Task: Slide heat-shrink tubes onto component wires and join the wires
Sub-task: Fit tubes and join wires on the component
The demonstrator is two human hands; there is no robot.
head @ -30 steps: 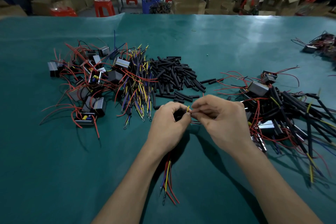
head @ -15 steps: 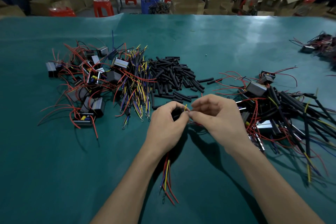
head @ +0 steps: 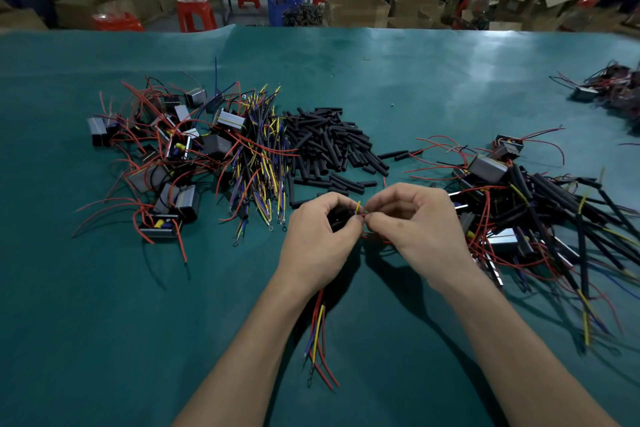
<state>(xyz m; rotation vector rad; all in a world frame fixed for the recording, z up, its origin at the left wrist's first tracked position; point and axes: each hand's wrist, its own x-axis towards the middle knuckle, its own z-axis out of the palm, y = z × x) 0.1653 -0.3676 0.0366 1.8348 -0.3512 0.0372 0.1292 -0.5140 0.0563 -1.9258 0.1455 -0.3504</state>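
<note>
- The left hand has its grip curled round a bundle of wires, thumb and forefinger pinching a short yellow wire end that sticks up between the two hands.
- The right hand has its fingertips pressed together on a thin red wire, touching the left fingertips at the same spot.
- Dark tubing shows inside the left fist; how much of it is there I cannot tell.
- The bundle's red, yellow and blue tails hang out below the left wrist and lie on the green table.
- Just beyond the hands lies the pile of black heat-shrink tubes; left of it, touching, a sheaf of loose ring-terminal wires, then a heap of boxy components with red leads.
- Right of the right hand, close to it, lies a heap of sleeved assemblies.
- Bare green table lies at near left, between the forearms, and in a wide band up to the far edge.
</note>
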